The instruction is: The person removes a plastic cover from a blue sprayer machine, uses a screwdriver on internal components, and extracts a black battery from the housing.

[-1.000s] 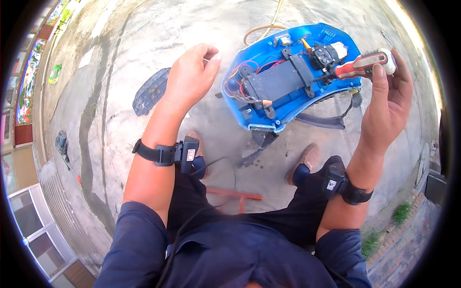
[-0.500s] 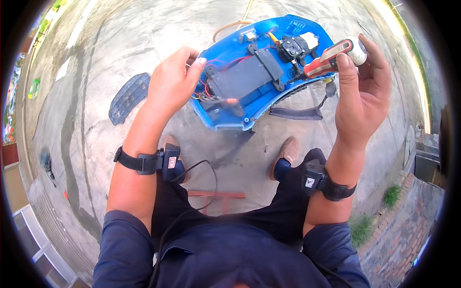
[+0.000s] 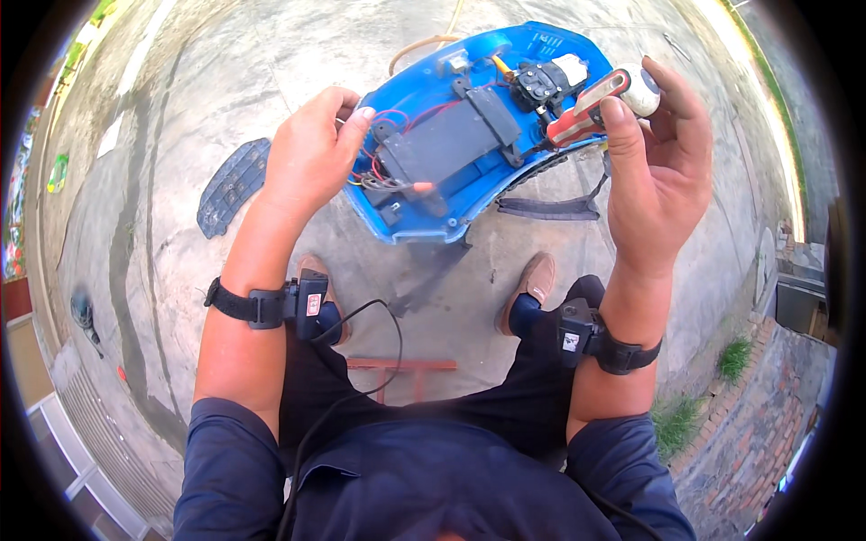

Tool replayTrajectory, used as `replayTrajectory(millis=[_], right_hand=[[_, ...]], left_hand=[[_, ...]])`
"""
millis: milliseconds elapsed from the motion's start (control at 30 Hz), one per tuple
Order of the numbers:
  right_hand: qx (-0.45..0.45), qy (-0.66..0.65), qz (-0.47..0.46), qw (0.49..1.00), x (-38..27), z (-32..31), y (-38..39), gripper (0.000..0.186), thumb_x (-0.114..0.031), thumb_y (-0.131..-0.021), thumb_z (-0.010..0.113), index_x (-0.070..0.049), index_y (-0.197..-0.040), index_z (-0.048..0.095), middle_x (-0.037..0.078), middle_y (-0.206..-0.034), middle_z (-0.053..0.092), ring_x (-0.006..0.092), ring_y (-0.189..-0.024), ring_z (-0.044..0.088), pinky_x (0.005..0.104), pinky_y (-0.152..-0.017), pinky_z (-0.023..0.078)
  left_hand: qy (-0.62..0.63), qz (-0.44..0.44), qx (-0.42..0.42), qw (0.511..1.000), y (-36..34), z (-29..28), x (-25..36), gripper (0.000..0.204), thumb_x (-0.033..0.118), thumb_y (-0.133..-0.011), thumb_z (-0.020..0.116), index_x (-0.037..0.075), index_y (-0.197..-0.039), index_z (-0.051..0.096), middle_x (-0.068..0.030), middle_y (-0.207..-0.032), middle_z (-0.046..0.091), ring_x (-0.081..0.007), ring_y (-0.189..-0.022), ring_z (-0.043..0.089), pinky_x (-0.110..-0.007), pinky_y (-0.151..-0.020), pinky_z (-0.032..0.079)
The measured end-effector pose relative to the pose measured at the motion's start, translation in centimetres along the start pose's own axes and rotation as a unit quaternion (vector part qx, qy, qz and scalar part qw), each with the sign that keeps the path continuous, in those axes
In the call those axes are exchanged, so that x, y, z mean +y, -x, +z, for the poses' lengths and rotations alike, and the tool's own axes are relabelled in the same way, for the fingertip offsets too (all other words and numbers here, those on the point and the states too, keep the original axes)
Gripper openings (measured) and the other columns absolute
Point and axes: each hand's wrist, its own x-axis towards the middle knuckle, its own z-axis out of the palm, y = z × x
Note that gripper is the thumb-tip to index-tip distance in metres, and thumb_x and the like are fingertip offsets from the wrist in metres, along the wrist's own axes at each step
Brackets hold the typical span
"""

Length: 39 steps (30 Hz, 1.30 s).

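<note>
A blue plastic housing point(image 3: 532, 155), tilted and turned inner side up, is in front of me. Inside it are a dark grey box-shaped battery point(image 3: 446, 144), a small black pump point(image 3: 539, 87) with a pale motor end, and loose red and dark wires point(image 3: 383, 180). My left hand point(image 3: 316, 149) is closed on the housing's left edge, thumb on the inner side. In my right hand point(image 3: 663, 171) is a screwdriver point(image 3: 586, 108) with a red and grey handle and whitish rounded butt, held between thumb and fingers. Its handle points toward the pump side; its tip cannot be made out.
A dark ribbed cover plate point(image 3: 233, 187) lies on the concrete at left. A black strap point(image 3: 548, 209) hangs below the housing. A tan hose point(image 3: 419, 47) curves behind it. Near my feet is a reddish metal stool frame point(image 3: 401, 366); a black cable point(image 3: 399, 334) crosses my lap.
My right hand with the screwdriver has shifted slightly left. The housing and my left hand have also moved a little left; both grips stay the same.
</note>
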Motion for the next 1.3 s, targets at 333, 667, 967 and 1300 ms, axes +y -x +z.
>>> replayTrajectory(millis=[333,667,967,1300], right_hand=[[0.006,-0.003,0.008,1.0,0.37,-0.11,0.15,0.039,0.001,-0.092,0.077,0.0,-0.129,0.063,0.008,-0.104,0.07,0.0132,-0.089,0.072,0.0258,-0.071,0.062],[0.029,0.017,0.013,0.999,0.26,-0.02,0.32,0.045,-0.007,-0.084,0.088,-0.006,-0.122,0.064,0.004,-0.103,0.068,0.0105,-0.089,0.071,0.0255,-0.071,0.06],[-0.014,0.134,-0.019,0.991,0.19,-0.41,0.5,0.048,-0.001,-0.086,0.085,-0.001,-0.129,0.063,0.007,-0.118,0.066,0.0126,-0.1,0.068,0.0279,-0.085,0.06],[-0.024,0.025,-0.021,0.999,0.06,-0.31,-0.01,0.041,0.003,-0.084,0.083,-0.002,-0.123,0.07,0.005,-0.108,0.067,0.0118,-0.087,0.071,0.0251,-0.076,0.059]], left_hand=[[-0.008,-0.011,-0.013,1.0,-0.06,-0.25,0.44,0.028,0.026,-0.1,0.069,0.002,-0.114,0.07,-0.0131,-0.092,0.075,-0.0201,-0.085,0.072,-0.034,-0.078,0.056],[0.009,-0.007,-0.007,1.0,-0.19,-0.03,-0.3,0.028,0.031,-0.098,0.069,0.005,-0.109,0.07,-0.016,-0.094,0.075,-0.0303,-0.086,0.074,-0.041,-0.077,0.057],[-0.002,-0.01,-0.022,1.0,-0.25,-0.13,-0.04,0.026,0.024,-0.1,0.07,0.001,-0.113,0.068,-0.0109,-0.09,0.074,-0.0167,-0.082,0.07,-0.032,-0.076,0.056],[-0.003,-0.023,-0.027,0.999,-0.17,-0.29,0.34,0.026,0.024,-0.099,0.07,0.002,-0.113,0.069,-0.0112,-0.091,0.074,-0.0174,-0.083,0.071,-0.033,-0.077,0.056]])
